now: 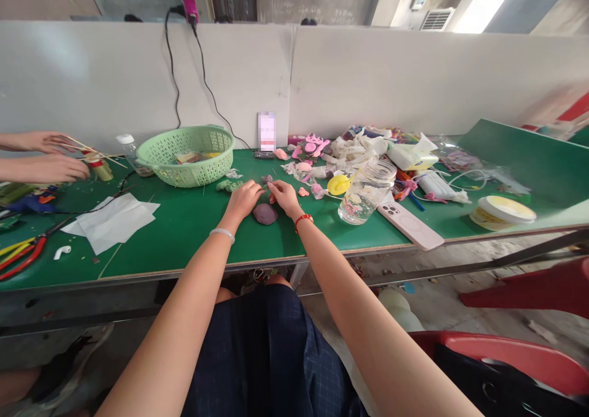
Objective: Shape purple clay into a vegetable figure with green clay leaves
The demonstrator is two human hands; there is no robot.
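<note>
At frame centre, the left hand point(245, 197) and right hand point(282, 197) nearly meet, fingers curled, any grasp indiscernible, beside a purple clay-like lump point(265, 214). Left of centre, a green perforated basket point(186, 175) holds multicoloured scraps; right, a lidless clear jar point(367, 191).

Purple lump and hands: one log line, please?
left hand, right hand: fingertips nearly meeting | purple lump: on table beside hands | grip: unclear

1 rounded dull-purple lump point(265, 214) lies on the green tabletop point(184, 227)
</note>
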